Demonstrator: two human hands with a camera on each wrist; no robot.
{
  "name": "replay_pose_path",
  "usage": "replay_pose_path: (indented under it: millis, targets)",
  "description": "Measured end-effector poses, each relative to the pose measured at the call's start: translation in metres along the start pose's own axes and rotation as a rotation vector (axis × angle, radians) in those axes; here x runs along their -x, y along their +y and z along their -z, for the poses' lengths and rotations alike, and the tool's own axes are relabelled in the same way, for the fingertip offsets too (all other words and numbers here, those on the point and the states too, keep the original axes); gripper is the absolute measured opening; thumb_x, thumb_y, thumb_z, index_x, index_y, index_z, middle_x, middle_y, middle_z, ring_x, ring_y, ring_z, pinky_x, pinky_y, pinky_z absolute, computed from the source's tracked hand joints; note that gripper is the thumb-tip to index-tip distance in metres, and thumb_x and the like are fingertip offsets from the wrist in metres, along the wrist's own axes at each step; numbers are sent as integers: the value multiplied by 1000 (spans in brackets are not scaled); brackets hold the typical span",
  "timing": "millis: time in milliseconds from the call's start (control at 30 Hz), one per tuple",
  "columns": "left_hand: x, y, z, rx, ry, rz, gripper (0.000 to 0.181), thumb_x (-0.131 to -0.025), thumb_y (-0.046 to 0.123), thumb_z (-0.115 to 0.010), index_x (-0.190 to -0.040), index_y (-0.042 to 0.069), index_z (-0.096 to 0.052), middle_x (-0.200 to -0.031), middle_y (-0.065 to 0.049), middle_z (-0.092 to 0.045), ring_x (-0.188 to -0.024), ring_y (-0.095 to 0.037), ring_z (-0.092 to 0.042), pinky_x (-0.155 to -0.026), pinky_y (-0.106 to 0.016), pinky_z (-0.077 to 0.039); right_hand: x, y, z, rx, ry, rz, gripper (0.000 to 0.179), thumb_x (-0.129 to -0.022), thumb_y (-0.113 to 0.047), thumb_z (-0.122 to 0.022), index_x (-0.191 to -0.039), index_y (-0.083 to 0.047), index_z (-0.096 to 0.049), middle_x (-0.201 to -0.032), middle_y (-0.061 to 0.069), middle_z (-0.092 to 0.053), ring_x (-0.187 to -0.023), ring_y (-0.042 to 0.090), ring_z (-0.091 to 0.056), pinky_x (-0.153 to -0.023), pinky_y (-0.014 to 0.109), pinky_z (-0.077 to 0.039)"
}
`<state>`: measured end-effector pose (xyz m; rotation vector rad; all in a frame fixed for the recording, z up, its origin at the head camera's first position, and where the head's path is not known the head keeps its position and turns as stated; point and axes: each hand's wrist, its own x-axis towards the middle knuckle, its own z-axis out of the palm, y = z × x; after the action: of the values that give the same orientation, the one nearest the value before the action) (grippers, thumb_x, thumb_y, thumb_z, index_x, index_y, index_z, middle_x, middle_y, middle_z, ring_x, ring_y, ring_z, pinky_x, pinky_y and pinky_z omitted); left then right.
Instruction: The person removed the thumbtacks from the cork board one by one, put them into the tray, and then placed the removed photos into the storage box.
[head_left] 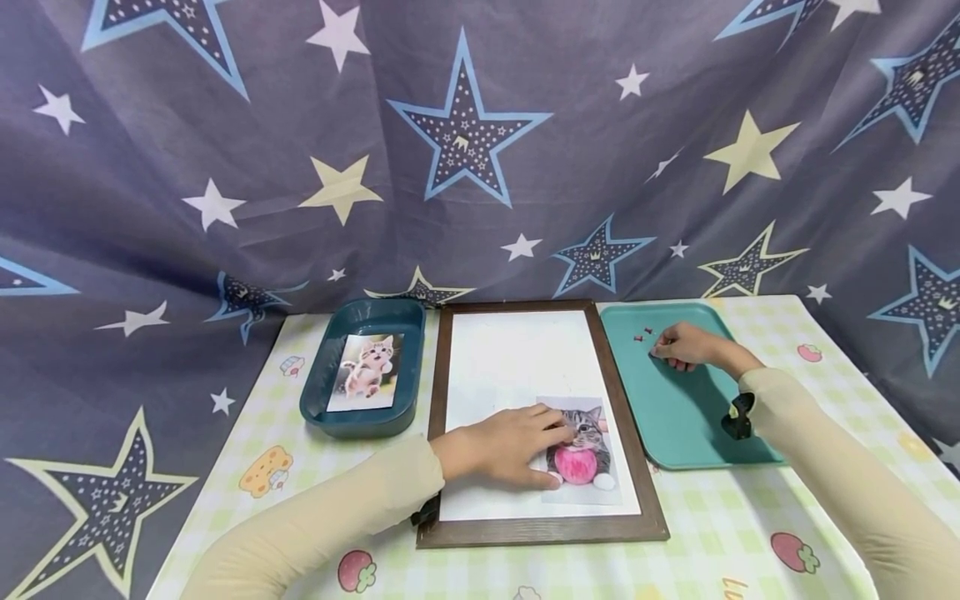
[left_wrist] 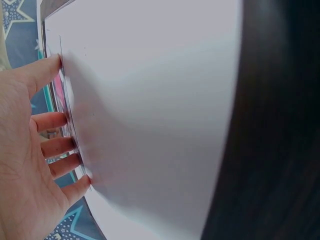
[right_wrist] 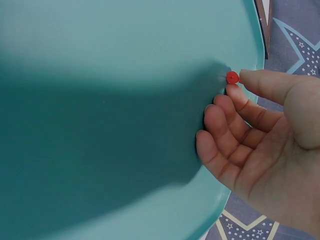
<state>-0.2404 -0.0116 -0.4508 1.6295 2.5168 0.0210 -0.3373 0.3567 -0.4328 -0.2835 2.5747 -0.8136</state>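
Note:
My left hand rests with its fingers spread on the left part of a cat picture showing a pink ball. That picture lies on the lower right of a white board with a brown wooden frame; in the left wrist view the fingertips touch the picture's edge. Over the teal tray, my right hand pinches a red push pin between thumb and index finger. Other red push pins lie on the tray just beyond its fingertips.
Left of the board stands a dark blue bin holding a kitten picture. A checked tablecloth covers the table. Behind it hangs a dark star-patterned curtain. The tray sits close against the frame's right side.

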Motion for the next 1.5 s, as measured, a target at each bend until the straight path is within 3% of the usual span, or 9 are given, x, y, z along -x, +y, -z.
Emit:
replay_pose_path:
  millis: [367,633,1500]
  targets:
    - [-1,0,0,-7,-7,-5,72,-97,63,-56,-154,21,-43,-150,2,-47,-138,-15,-46,-118,-30,-39,2,0,1,-11,-3,-23,24,-107,-16,-51,-103,5,-63,-75,7,-58,-66,18,-55,-61,34,-50]
    - [-1,-1,0,-6,-1,3,72,-97,62,-57,-154,21,-42,-151,3,-47,-138,-14,-46,-117,-29,-41,1,2,1,-35,17,2,25,-107,-14,-50,-104,7,-63,-77,9,-60,-68,19,-55,-61,33,-50]
    - [-1,0,-1,-16,-9,4,73,-97,62,-57,-154,20,-43,-150,2,-48,-136,-15,-46,-117,-29,-40,10,-7,0,23,33,21,28,-106,-17,-52,-107,7,-67,-82,14,-63,-72,21,-62,-63,36,-53]
